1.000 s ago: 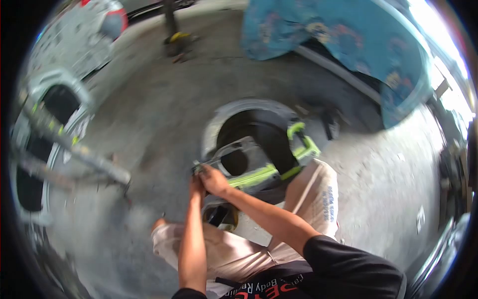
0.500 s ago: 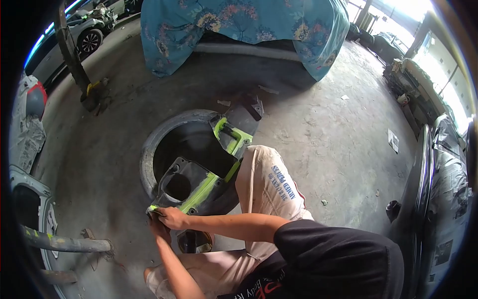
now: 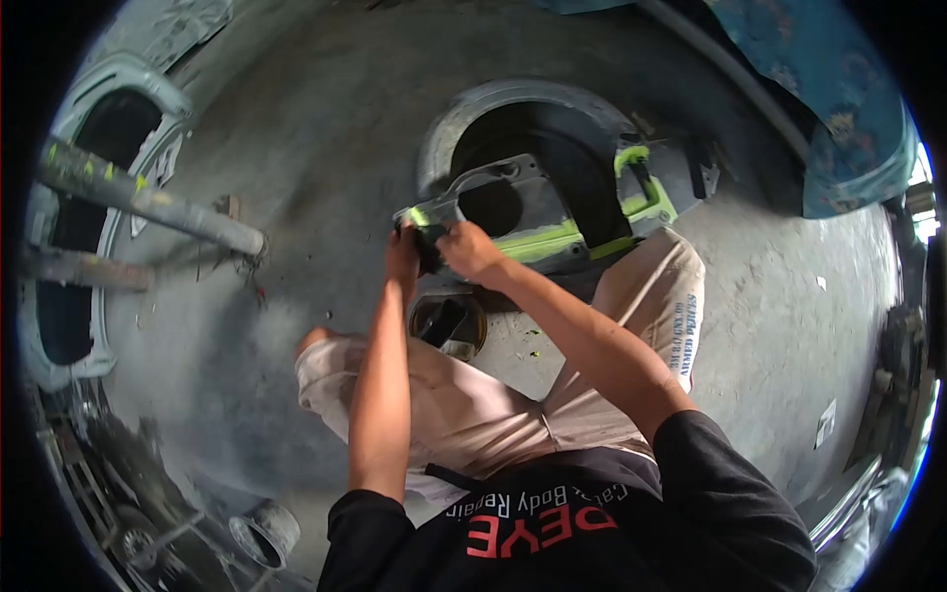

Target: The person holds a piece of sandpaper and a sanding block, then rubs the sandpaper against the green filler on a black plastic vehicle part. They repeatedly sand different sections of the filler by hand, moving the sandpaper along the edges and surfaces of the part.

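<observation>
A grey car body panel (image 3: 543, 202) with bands of yellow-green coating lies across a large tire (image 3: 446, 123) on the floor. Both hands are at its near left end, where a bright yellow-green patch shows. My left hand (image 3: 400, 259) is closed at that end, its fingertips partly hidden. Just to its right, my right hand (image 3: 472, 253) is closed in a fist against a dark, blurred thing (image 3: 428, 249) between the hands, whose kind I cannot make out. Below them stands a round container (image 3: 477, 333) with a dark object inside.
Two thick posts (image 3: 197, 219) jut in from the left, beside a pale car door frame (image 3: 148, 89). A flowered blue cloth (image 3: 848, 128) hangs at the upper right. On the floor at lower left lies a bucket (image 3: 268, 533). My bent knees (image 3: 671, 261) flank the container.
The head view has swung left and down, so the panel and tire appear higher and further right. My hands, overlapping before, are now side by side at the same panel end.
</observation>
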`<action>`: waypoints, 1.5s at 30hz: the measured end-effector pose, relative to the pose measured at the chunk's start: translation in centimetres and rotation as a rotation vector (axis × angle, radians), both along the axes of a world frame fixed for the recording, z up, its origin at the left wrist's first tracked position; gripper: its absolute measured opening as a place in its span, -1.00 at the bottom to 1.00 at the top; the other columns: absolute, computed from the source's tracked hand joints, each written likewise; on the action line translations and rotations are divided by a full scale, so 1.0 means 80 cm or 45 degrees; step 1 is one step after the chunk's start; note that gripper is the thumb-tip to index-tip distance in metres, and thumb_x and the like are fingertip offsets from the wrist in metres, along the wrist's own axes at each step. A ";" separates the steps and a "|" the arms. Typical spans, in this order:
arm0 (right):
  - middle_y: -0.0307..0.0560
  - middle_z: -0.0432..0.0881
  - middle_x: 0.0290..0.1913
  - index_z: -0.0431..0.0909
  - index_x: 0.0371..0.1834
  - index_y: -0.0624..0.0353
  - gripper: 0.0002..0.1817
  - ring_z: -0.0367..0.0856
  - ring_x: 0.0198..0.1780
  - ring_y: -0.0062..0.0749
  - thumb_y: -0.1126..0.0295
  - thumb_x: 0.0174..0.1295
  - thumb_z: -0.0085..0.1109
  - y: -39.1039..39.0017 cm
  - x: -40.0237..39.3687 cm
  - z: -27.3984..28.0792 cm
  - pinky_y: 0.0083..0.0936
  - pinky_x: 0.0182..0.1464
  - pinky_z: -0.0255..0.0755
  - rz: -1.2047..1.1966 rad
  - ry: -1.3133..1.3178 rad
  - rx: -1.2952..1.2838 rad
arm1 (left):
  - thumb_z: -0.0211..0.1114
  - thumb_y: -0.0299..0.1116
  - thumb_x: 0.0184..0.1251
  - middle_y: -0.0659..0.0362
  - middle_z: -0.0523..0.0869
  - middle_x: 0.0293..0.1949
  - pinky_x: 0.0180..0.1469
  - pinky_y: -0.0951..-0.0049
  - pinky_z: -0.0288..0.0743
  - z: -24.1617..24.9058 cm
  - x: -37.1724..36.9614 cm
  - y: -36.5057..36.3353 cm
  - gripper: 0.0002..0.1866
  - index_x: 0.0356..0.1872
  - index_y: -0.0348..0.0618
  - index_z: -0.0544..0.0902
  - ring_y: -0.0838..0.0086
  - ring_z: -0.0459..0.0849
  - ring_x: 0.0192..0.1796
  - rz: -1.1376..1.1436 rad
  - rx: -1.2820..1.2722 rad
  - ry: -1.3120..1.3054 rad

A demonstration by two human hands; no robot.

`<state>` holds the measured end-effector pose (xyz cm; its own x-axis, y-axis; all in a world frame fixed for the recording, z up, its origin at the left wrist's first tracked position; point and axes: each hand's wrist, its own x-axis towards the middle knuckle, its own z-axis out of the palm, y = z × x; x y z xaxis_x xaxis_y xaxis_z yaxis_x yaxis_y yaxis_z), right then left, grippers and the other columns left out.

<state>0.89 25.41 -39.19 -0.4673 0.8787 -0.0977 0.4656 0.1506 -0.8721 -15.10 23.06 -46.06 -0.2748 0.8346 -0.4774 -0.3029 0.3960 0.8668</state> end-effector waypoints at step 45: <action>0.32 0.72 -0.03 0.47 0.42 0.19 -0.47 0.73 0.04 -0.02 0.46 0.34 0.04 0.014 0.067 0.085 -0.19 0.14 0.51 0.297 -0.402 -0.249 | 0.02 0.14 0.66 -0.11 0.66 0.24 0.14 0.09 0.59 0.006 0.007 0.005 -0.34 0.38 -0.30 0.45 0.16 0.66 0.24 -0.001 -0.085 0.188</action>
<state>6.29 26.50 -32.37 -0.5715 0.7042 -0.4214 0.6869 0.1295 -0.7152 -14.55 23.46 -45.56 -0.3457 0.8026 -0.4861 -0.1736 0.4544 0.8737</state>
